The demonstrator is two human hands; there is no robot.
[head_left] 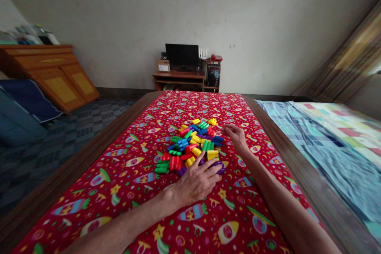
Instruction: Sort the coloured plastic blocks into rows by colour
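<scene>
A pile of plastic building blocks in red, yellow, green, blue and purple lies on the red rocket-print cloth (119,190). My left hand (198,178) rests at its near edge, palm down with the fingers spread. Its fingertips reach a purple block (222,167) and come close to a yellow block (212,154). Left of them lie a red block (175,162) and a green block (161,168). Beside the pile's right side is my right hand (236,135), its fingers stretched toward a dark blue block (218,140). I see nothing held in it.
The cloth covers a long table with dark wooden edges (114,139). A bed (333,147) stands to the right. Beyond the table's far end are a desk with a monitor (182,55) and a red telephone (213,58). An orange wooden cabinet (56,75) is at left.
</scene>
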